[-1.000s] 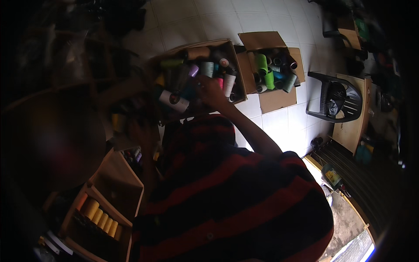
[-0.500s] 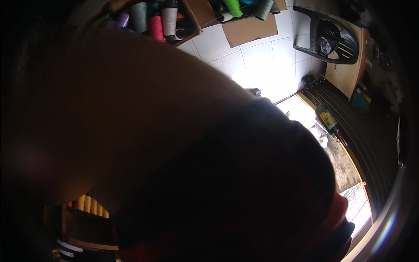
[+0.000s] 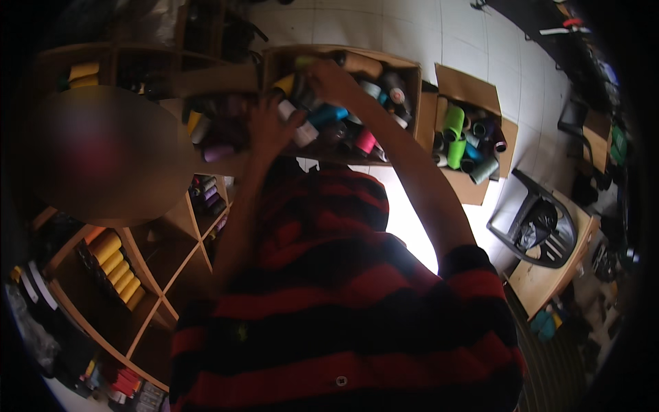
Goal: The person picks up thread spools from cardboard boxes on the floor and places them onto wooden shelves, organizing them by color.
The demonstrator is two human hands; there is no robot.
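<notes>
A cardboard box (image 3: 417, 69) full of thread cones lies ahead of me. My right hand (image 3: 329, 81) reaches over its far side, fingers curled at a small yellow-green thread cone (image 3: 303, 62); motion blurs the grip. To its left, my left hand (image 3: 270, 129) is over the near left part of the box, fingers apart, close beside a white thread cone (image 3: 300, 128). Around the hands lie a blue cone (image 3: 327, 115), a pink cone (image 3: 366, 141), a tan cone (image 3: 362, 65) and a yellow cone (image 3: 283, 85).
A second cardboard box (image 3: 470, 81) with green and grey cones stands to the right. A wooden cubby shelf (image 3: 142, 327) at left holds yellow spools (image 3: 115, 264). Farther right is a black plastic chair (image 3: 528, 226). A blurred round patch hides part of the left side.
A dark, close arm and sleeve filled the view before. Now the view has shifted, and both forearms, the striped shirt and the boxes of thread show, with my hands at the larger box.
</notes>
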